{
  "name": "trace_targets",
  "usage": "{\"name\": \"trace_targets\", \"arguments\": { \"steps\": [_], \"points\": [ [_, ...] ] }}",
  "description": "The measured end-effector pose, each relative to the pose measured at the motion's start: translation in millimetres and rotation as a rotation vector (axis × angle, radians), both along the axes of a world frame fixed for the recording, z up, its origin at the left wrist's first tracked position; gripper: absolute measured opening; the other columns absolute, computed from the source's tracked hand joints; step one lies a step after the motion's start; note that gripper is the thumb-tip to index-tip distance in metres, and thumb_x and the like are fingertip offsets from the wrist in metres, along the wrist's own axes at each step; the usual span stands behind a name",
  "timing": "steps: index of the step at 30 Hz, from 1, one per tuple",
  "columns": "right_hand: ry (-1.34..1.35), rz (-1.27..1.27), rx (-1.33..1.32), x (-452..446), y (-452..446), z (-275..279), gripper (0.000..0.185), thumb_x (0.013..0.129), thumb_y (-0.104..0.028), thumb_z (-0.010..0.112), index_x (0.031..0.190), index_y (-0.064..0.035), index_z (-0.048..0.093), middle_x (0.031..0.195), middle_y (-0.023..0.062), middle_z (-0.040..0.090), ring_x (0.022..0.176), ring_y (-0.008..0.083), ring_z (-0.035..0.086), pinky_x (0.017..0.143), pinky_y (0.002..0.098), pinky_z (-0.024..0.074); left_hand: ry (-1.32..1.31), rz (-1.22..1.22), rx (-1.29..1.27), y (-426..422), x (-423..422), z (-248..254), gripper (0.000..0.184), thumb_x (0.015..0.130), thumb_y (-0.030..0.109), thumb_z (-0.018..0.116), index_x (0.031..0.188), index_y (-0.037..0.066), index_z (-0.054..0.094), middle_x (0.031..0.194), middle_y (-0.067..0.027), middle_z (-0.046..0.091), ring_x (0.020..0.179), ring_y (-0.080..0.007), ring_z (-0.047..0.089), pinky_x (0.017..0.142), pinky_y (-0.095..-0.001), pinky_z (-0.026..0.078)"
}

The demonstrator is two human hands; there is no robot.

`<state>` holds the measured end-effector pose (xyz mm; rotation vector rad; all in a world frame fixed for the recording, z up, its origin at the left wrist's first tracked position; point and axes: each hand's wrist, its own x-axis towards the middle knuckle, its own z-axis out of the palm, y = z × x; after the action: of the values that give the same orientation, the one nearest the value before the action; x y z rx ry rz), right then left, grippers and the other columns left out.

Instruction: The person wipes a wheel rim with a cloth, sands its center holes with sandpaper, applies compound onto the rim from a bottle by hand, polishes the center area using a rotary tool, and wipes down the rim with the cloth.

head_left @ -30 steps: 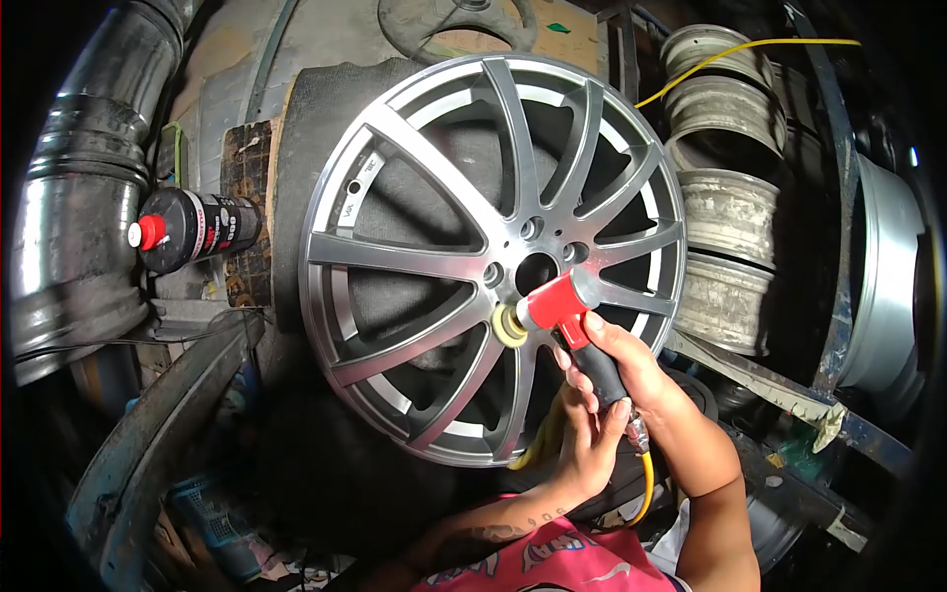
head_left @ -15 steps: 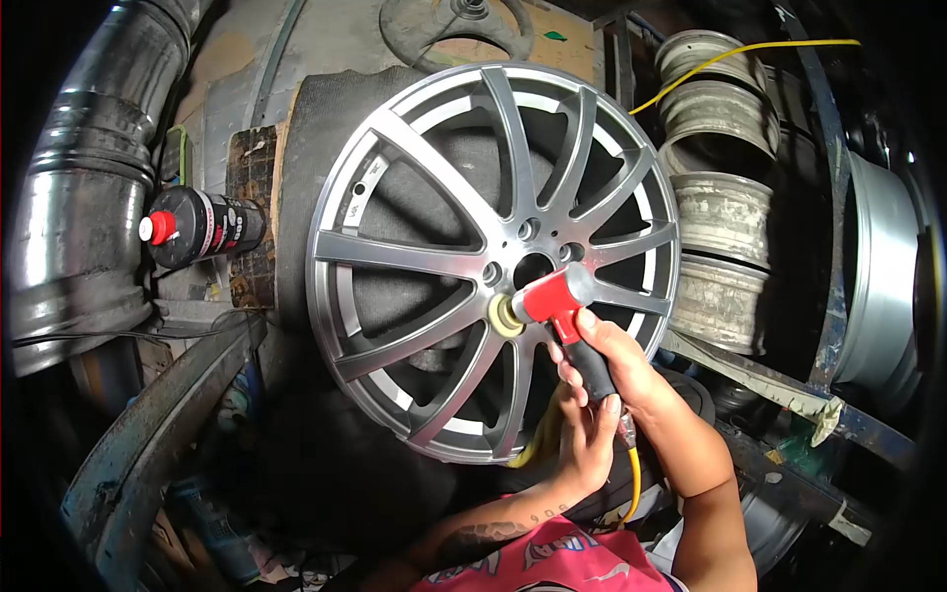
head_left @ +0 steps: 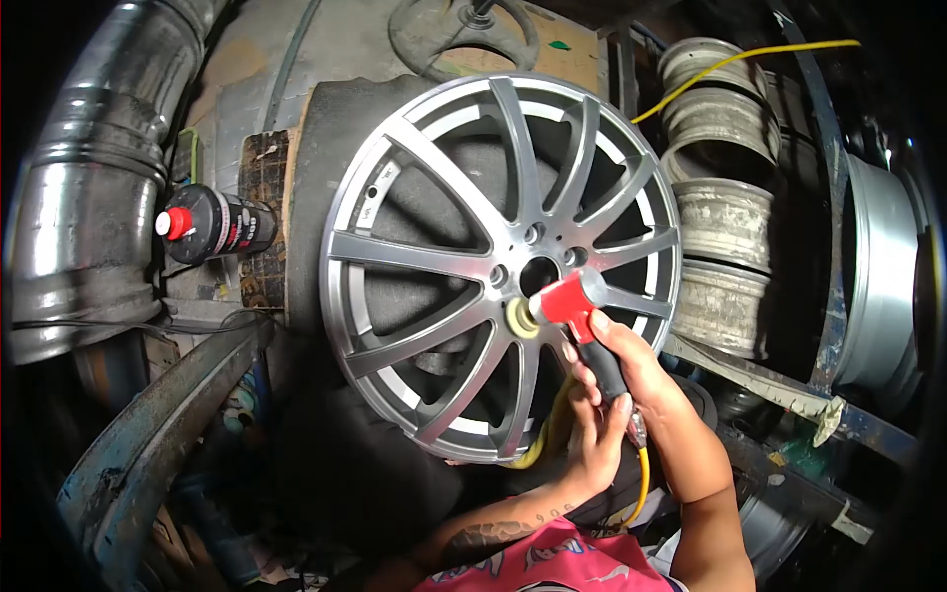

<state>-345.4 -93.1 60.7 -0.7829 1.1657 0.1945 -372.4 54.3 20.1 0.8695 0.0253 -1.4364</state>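
A silver multi-spoke alloy wheel [head_left: 419,259] lies face up in front of me. My right hand [head_left: 633,357] is wrapped around the black grip of a red air polisher [head_left: 564,301]. At the bottom end of that grip, the fingers of my left hand [head_left: 598,442] close around it from the near side. The polisher's small yellowish pad [head_left: 521,319] rests against the wheel near its hub, just lower left of the centre hole. A yellow air hose [head_left: 643,479] runs down from the handle's end. Part of the handle is hidden by my fingers.
A black polish bottle [head_left: 212,224] with a red cap lies left of the wheel. Dull, worn rims [head_left: 723,222] are stacked on the right, beside a metal frame [head_left: 834,266]. Large shiny rims [head_left: 84,222] stand far left. An old steering wheel [head_left: 414,39] lies at the back.
The pad has shifted slightly right on the view, along with both hands and the polisher. The wheel and bottle also appear a little further right, as the camera view has moved.
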Motion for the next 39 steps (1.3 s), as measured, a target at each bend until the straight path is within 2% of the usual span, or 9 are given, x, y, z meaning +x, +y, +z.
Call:
{"name": "trace_targets", "arguments": {
  "steps": [5,10,11,12,14,18,24,36,39],
  "points": [
    [0.050,0.039,-0.032,-7.5,-1.1,0.0,0.061,0.102,-0.061,0.054,0.093,-0.0014,0.064,0.067,0.0033,0.061,0.049,0.0105,0.057,0.047,0.0220,0.0470,0.100,0.060,-0.014,-6.5,1.0,10.0,0.049,0.111,0.030,0.051,0.143,0.004,0.025,0.119,-0.0097,0.044,0.102,-0.0150,0.052,0.086,-0.0319,0.048],
    [0.021,0.018,-0.021,-5.9,0.3,2.5,0.060,0.103,-0.060,0.054,0.093,-0.0012,0.064,0.067,0.0031,0.061,0.048,0.0106,0.056,0.047,0.0220,0.0463,0.145,-0.018,-0.011,-2.2,3.5,10.4,0.052,0.112,0.030,0.047,0.150,0.004,0.023,0.128,-0.0083,0.042,0.115,-0.0146,0.048,0.095,-0.0314,0.046],
    [0.010,0.032,-0.054,-4.8,2.9,-1.4,0.063,0.102,-0.062,0.054,0.095,-0.0009,0.064,0.067,0.0033,0.061,0.050,0.0107,0.056,0.048,0.0228,0.0466,-0.157,0.112,0.025,-4.3,-6.0,5.3,0.047,0.112,0.029,0.046,0.147,0.004,0.025,0.127,-0.0083,0.042,0.115,-0.0156,0.048,0.097,-0.0328,0.045],
    [0.016,0.051,-0.028,-1.8,1.7,0.6,0.064,0.102,-0.063,0.053,0.097,-0.0005,0.064,0.068,0.0035,0.061,0.051,0.0107,0.057,0.049,0.0232,0.0471,-0.078,0.143,0.003,-5.3,-1.8,8.5,0.048,0.112,0.029,0.046,0.147,0.003,0.025,0.127,-0.0084,0.041,0.115,-0.0164,0.048,0.098,-0.0342,0.044],
    [-0.021,0.097,-0.008,-8.2,-2.0,-5.1,0.062,0.103,-0.061,0.053,0.097,-0.0004,0.064,0.068,0.0039,0.061,0.051,0.0110,0.058,0.049,0.0230,0.0481,0.075,0.108,0.010,-5.9,-12.0,2.4,0.045,0.110,0.030,0.052,0.136,0.003,0.028,0.112,-0.0101,0.046,0.094,-0.0161,0.056,0.081,-0.0335,0.049],
    [-0.068,-0.022,0.012,-12.2,1.4,-13.4,0.058,0.105,-0.056,0.053,0.099,0.0001,0.063,0.073,0.0053,0.062,0.053,0.0108,0.057,0.047,0.0234,0.0497,-0.027,0.111,0.017,-4.3,2.1,10.5,0.057,0.112,0.032,0.045,0.153,0.002,0.019,0.130,-0.0099,0.040,0.117,-0.0161,0.047,0.097,-0.0336,0.045],
    [-0.115,-0.146,0.061,-8.5,4.0,-16.0,0.051,0.105,-0.053,0.055,0.109,-0.0024,0.058,0.092,0.0079,0.064,0.063,0.0111,0.061,0.046,0.0236,0.0513,-0.300,0.164,0.053,-6.0,0.0,6.1,0.057,0.112,0.032,0.048,0.151,0.001,0.021,0.128,-0.0105,0.040,0.114,-0.0153,0.046,0.096,-0.0332,0.044],
    [-0.124,-0.050,0.115,-5.6,1.8,-9.8,0.050,0.105,-0.053,0.055,0.110,-0.0026,0.056,0.093,0.0086,0.063,0.064,0.0107,0.060,0.048,0.0238,0.0518,-0.096,0.187,0.018,-3.3,-8.3,5.2,0.054,0.111,0.028,0.048,0.151,0.005,0.021,0.129,-0.0100,0.042,0.118,-0.0152,0.046,0.098,-0.0335,0.045],
    [-0.025,0.002,0.003,-7.5,3.1,-6.8,0.054,0.103,-0.055,0.055,0.102,-0.0014,0.061,0.077,0.0054,0.062,0.056,0.0107,0.058,0.048,0.0230,0.0498,-0.025,0.157,-0.013,-1.0,-11.2,1.6,0.055,0.111,0.028,0.049,0.152,0.005,0.020,0.128,-0.0092,0.042,0.118,-0.0144,0.046,0.098,-0.0333,0.045]
  ]
}}
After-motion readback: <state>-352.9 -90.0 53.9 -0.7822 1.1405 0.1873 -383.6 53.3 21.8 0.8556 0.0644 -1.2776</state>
